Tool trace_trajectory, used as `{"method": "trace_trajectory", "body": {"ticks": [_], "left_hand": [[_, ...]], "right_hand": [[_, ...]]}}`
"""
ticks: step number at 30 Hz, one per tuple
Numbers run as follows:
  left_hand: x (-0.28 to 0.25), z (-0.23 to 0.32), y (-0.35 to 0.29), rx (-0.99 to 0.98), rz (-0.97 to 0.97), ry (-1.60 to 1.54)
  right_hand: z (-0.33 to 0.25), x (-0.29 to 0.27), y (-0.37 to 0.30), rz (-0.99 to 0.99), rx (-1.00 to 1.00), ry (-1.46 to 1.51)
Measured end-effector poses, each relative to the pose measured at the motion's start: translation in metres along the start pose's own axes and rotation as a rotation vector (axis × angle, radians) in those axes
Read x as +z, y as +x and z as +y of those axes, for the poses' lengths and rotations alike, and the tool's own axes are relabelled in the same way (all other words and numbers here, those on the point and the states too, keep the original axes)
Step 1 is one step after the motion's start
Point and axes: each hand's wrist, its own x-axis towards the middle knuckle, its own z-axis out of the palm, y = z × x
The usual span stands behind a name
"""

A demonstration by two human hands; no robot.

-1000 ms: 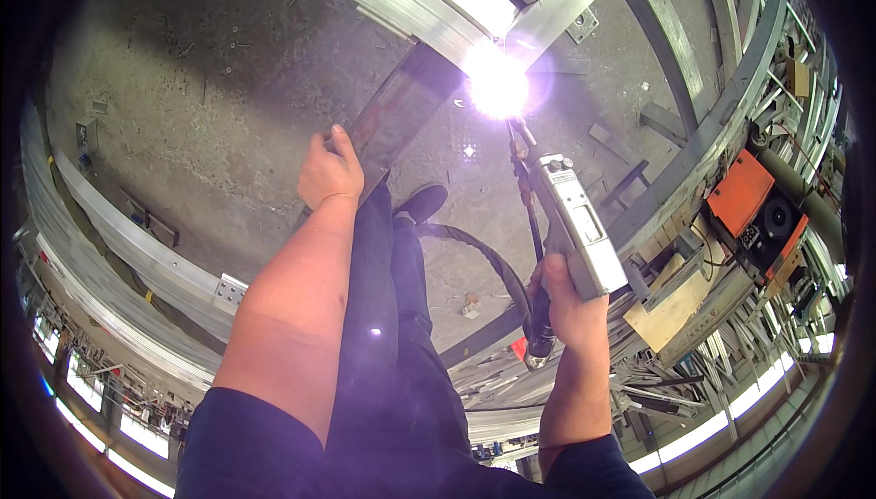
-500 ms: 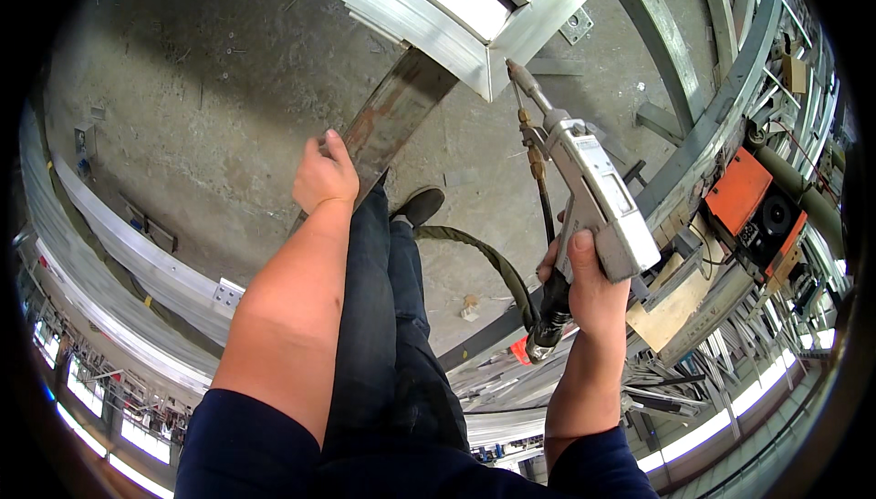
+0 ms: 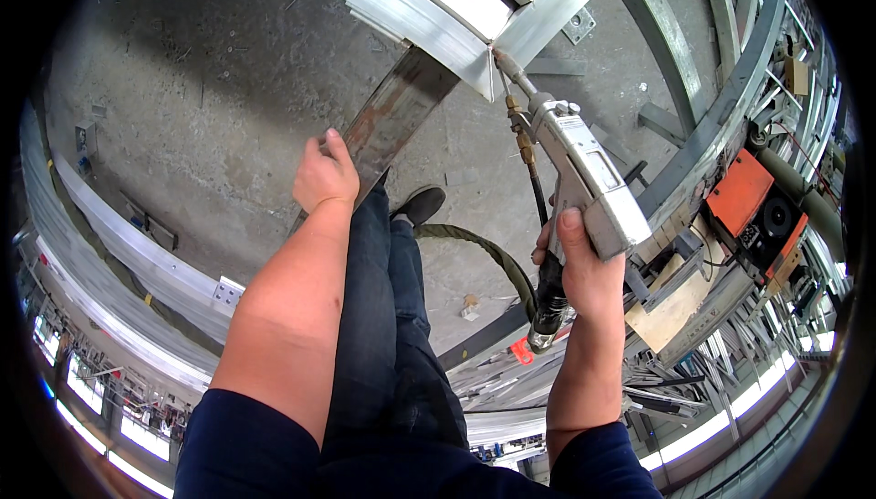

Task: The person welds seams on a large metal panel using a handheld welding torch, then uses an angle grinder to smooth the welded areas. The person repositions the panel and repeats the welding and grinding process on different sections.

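Observation:
My right hand (image 3: 591, 266) is wrapped round the grip of a silver welding gun (image 3: 593, 175). The gun's nozzle (image 3: 506, 63) is at the mitred corner of a bright metal frame (image 3: 461, 47), right by the seam. A thin tube with brass fittings (image 3: 523, 141) runs along the gun's left side. Over the left edge of a flat, rust-stained steel bar (image 3: 397, 116) lies my left hand (image 3: 326, 173), closed, with the thumb uppermost; its other fingers are mostly hidden. The bar passes beneath that hand, and its far end meets the frame.
A sleeved cable (image 3: 488, 245) loops from the gun's grip past my shoe (image 3: 422, 204). Grey metal beams (image 3: 664, 38) lie at the right, near an orange machine (image 3: 750, 202) and metal offcuts. Long profiles (image 3: 137, 266) line the left. A drilled plate (image 3: 577, 26) lies beyond the frame.
My right hand has moved the welding gun slightly left and away from me, bringing its nozzle to the frame's corner seam. My left hand has stayed in place.

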Motion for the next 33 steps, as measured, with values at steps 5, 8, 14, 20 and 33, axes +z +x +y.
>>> {"method": "trace_trajectory", "body": {"ticks": [5,8,14,20,33], "left_hand": [[0.002,-0.002,-0.002,0.011,0.031,-0.002],[0.0,0.0,-0.001,0.008,-0.003,-0.007],[0.002,0.0,0.0,0.012,0.017,0.013],[0.0,-0.001,0.0,0.001,-0.001,0.019],[-0.005,0.004,-0.002,-0.015,-0.046,0.025]], "right_hand": [[0.001,0.0,0.0,0.004,-0.002,0.005],[0.0,0.0,-0.001,0.002,0.0,-0.02],[-0.002,0.002,0.002,0.028,-0.027,-0.037],[0.001,-0.005,-0.003,-0.006,-0.013,-0.088],[0.016,-0.011,-0.016,-0.013,0.033,-0.086]]}}
